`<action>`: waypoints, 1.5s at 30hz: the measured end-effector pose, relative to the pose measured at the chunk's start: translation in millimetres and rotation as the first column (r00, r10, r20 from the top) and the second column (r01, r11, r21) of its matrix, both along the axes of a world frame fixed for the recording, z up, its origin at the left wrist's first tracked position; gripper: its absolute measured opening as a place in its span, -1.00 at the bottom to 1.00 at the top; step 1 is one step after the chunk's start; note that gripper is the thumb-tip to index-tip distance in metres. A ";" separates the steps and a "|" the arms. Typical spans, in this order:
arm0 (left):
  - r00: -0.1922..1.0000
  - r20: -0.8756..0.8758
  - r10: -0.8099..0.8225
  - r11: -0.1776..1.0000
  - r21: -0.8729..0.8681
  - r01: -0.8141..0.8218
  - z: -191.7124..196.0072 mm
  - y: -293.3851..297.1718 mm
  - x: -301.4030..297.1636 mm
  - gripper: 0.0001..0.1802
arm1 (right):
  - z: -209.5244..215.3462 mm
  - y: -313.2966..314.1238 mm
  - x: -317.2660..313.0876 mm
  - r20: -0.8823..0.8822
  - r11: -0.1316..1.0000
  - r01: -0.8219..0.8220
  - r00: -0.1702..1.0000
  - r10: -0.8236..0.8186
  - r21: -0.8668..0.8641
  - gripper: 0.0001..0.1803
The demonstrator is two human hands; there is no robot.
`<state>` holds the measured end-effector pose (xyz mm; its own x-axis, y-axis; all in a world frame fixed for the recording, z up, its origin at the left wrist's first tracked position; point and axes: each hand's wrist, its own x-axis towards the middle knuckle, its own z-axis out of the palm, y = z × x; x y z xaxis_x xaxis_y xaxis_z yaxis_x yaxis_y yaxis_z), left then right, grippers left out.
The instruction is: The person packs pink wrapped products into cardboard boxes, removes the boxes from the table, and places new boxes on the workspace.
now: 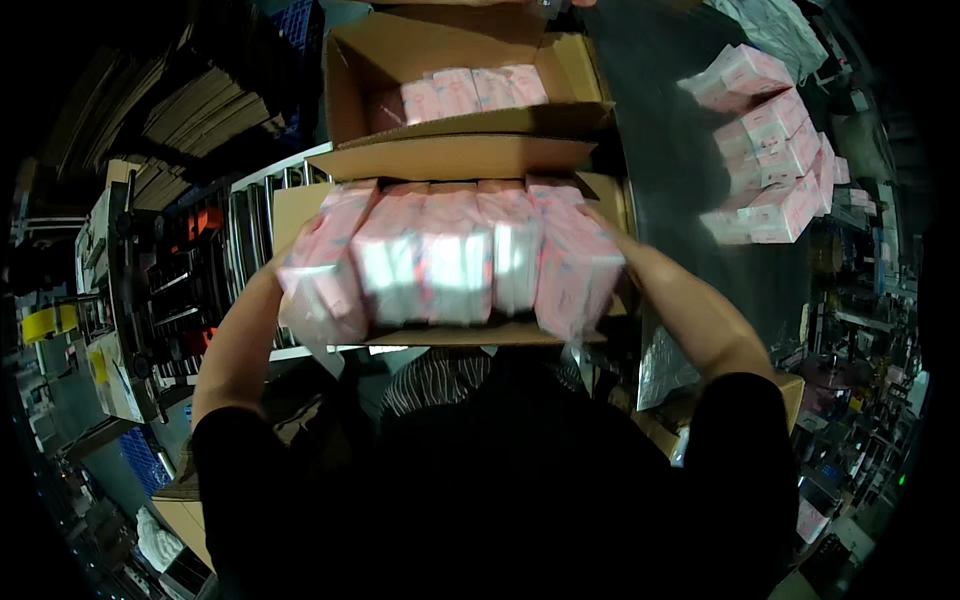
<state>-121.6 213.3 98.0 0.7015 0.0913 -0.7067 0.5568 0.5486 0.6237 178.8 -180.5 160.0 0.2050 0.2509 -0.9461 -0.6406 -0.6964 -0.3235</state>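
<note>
A row of several pink and white soft packs (pixel 450 255) is pressed together between my two hands over an open cardboard box (pixel 290 205). My left hand (pixel 283 262) is mostly hidden behind the leftmost pack. My right hand (pixel 600 222) presses on the rightmost pack, its fingers largely covered. Both forearms reach in from the lower edge. The packs are blurred.
A second open cardboard box (pixel 560 70) behind holds more pink packs. A stack of pink packs (pixel 775 150) lies on the dark table at the right. Metal rollers (pixel 245 235) and a machine (pixel 130 280) stand left. Flattened cardboard (pixel 190 105) is piled at the upper left.
</note>
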 end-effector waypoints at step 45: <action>0.035 -0.576 -0.817 -0.219 0.366 0.904 -142.6 -163.2 -30.9 0.07 | -195.8 26.1 -101.5 0.642 -0.294 -0.945 -0.315 0.699 -0.145 -0.31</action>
